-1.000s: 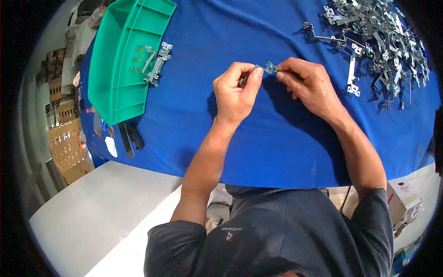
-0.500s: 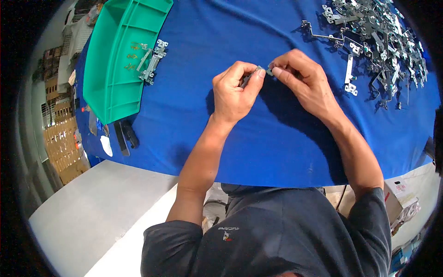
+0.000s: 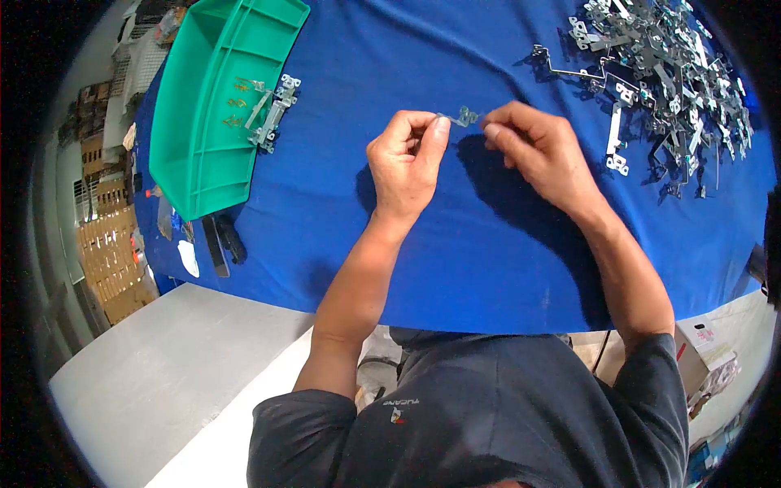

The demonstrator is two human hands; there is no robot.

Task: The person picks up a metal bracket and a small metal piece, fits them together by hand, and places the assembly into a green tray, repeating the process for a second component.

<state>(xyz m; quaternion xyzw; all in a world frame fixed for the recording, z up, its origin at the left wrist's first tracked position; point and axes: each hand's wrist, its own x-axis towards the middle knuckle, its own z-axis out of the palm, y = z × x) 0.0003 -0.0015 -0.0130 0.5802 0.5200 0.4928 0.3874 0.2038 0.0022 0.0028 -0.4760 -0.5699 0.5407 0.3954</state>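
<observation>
My left hand [image 3: 407, 163] pinches a small metal bracket [image 3: 465, 117] between thumb and forefinger. The bracket's free end, with small holed tabs, sticks out to the right over the blue cloth; the rest is hidden in the fingers. Just right of that end is my right hand [image 3: 537, 150], its thumb and forefinger drawn together. A slight gap shows between its fingertips and the bracket, and whatever they may hold is too small or blurred to make out.
A green plastic bin [image 3: 199, 175] stands at the left, with several metal brackets [image 3: 272, 114] at its right edge. A heap of metal brackets [image 3: 667, 73] covers the upper right, a bent wire rod [image 3: 578, 71] beside it. Dark tools [image 3: 215, 244] lie below the bin.
My left hand has shifted a little left with the bracket, showing more of its end. My right fingertips, earlier touching the bracket's end, are now apart from it.
</observation>
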